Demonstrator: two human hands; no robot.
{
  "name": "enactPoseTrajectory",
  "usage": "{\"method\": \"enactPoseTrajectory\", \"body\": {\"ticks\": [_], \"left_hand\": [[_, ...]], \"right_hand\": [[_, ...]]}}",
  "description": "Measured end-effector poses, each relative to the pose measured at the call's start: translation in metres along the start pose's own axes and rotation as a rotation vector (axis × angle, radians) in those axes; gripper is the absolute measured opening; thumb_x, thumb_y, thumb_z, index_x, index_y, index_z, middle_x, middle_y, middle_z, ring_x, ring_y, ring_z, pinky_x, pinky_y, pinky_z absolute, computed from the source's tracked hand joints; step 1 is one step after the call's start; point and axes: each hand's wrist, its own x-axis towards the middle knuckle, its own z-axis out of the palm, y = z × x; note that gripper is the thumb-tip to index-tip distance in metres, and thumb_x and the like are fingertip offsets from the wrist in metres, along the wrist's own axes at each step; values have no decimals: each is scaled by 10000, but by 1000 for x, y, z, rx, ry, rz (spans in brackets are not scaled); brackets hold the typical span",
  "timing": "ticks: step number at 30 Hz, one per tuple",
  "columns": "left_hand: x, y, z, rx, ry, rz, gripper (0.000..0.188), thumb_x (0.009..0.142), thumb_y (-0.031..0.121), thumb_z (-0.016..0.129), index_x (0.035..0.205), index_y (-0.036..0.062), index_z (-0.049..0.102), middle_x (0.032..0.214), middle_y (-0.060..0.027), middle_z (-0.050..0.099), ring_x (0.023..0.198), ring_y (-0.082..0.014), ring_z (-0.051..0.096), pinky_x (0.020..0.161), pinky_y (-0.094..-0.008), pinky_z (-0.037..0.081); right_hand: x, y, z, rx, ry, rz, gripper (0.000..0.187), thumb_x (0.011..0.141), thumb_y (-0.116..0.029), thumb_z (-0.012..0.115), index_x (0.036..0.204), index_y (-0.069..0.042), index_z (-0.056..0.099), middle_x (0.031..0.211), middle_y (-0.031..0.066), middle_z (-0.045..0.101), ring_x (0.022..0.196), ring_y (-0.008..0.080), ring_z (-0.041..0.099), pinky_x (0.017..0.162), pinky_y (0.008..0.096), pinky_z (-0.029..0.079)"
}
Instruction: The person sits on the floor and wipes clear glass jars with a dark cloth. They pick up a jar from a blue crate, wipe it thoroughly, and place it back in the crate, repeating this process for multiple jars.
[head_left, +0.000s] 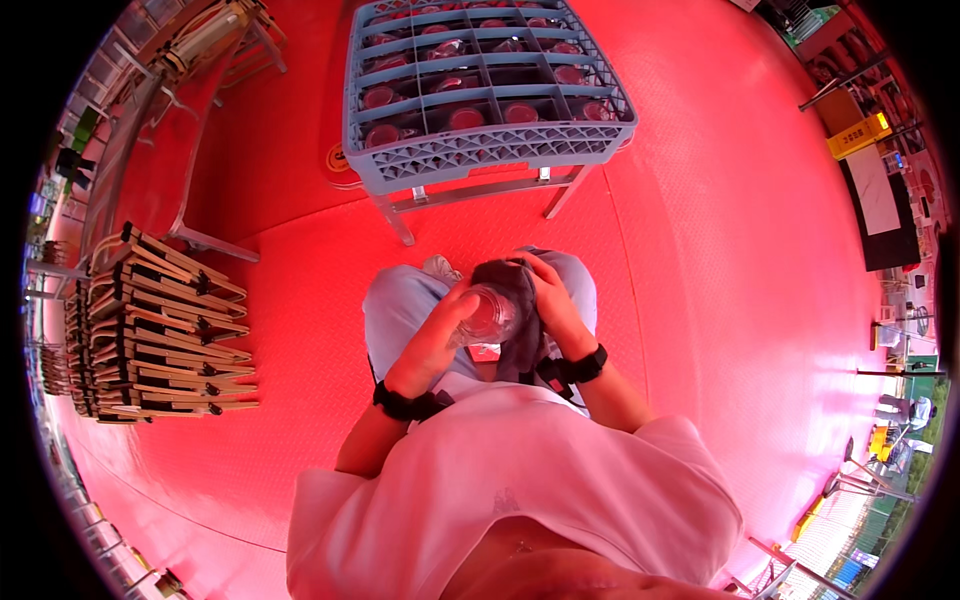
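Above my lap, my left hand is wrapped round a clear drinking glass. A dark cloth is bunched against the glass's far and right side and hangs down beside it. My right hand grips that cloth, its fingers curled over the top, partly hidden by the fabric. In front of my knees stands a blue-grey glass rack divided into compartments. Several clear glasses sit in it, their round bases facing up.
The rack rests on a metal-legged stand. To my left are a stack of folded wooden-framed chairs or stools and a long table. A yellow box and a dark-edged board are at the far right. The floor looks red.
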Motion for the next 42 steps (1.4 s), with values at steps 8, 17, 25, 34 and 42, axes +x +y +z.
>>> {"method": "enactPoseTrajectory", "body": {"ticks": [8, 17, 25, 34, 42], "left_hand": [[5, -14, -18, 48, 45, 11, 489, 1007, 359, 534, 1368, 31, 492, 1303, -88, 593, 1203, -188, 580, 1047, -353, 446], [9, -12, -13, 468, -70, 260, 936, 862, 307, 717, 1585, 79, 168, 1503, -92, 365, 1402, -204, 374, 1125, -361, 353], [6, -1, -19, -55, -142, 121, 741, 964, 276, 572, 1581, 104, 199, 1415, -76, 472, 1323, -206, 474, 1080, -367, 419], [4, 11, -15, 58, -16, 61, 714, 972, 313, 551, 1565, 77, 230, 1412, -106, 510, 1319, -217, 498, 1112, -393, 395], [12, -2, -9, 552, -166, 360, 981, 860, 159, 755, 1594, 106, 106, 1471, -78, 414, 1359, -205, 431, 1108, -351, 395]], "right_hand": [[0, -47, -9, -12, 171, -222, 260, 1002, -119, 538, 1202, 26, 618, 1162, 100, 686, 1097, 177, 639, 964, 293, 496], [-8, -35, 23, -294, -280, -356, 183, 928, -75, 614, 1077, -14, 701, 1129, 96, 666, 1088, 209, 614, 960, 338, 457], [-7, -13, 22, -170, 22, -289, 203, 991, -93, 543, 1115, 5, 670, 1101, 62, 681, 1076, 155, 605, 975, 295, 449], [2, 6, -14, 248, 205, -164, 326, 1053, -207, 429, 1235, 10, 589, 1160, 116, 679, 1031, 195, 664, 921, 326, 533], [-5, -59, 28, -293, -461, -360, 135, 927, -86, 641, 1022, -25, 716, 1167, 105, 677, 1106, 234, 612, 993, 344, 442]]}}
